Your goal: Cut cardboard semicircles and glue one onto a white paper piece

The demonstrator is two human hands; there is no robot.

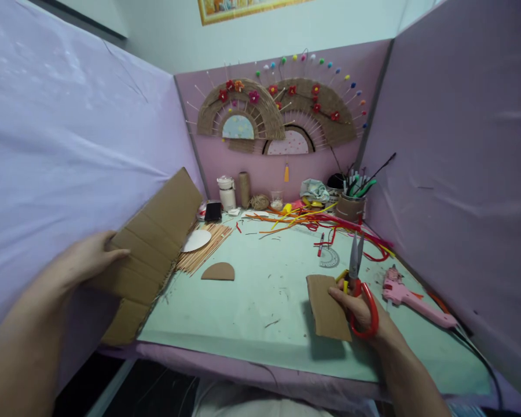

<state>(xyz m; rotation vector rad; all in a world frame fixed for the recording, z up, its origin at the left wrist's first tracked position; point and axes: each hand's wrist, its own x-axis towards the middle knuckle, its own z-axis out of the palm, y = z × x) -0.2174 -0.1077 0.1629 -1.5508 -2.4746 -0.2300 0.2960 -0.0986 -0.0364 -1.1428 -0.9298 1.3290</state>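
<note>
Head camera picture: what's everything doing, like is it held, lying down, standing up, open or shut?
Scissors: held in right hand, tips slightly apart
Small cardboard piece: held in right hand too
Large cardboard sheet: tilted, held in left hand
Cardboard half-circle: lying flat
Pink glue gun: lying down
Protractor: lying flat
White jar: upright, lid on
Brown tube: standing upright

Left hand (96, 255) gripping, thumb extended inward, right hand (358, 308) gripping, thumb also inward, both forearms (406, 368) bare
</note>
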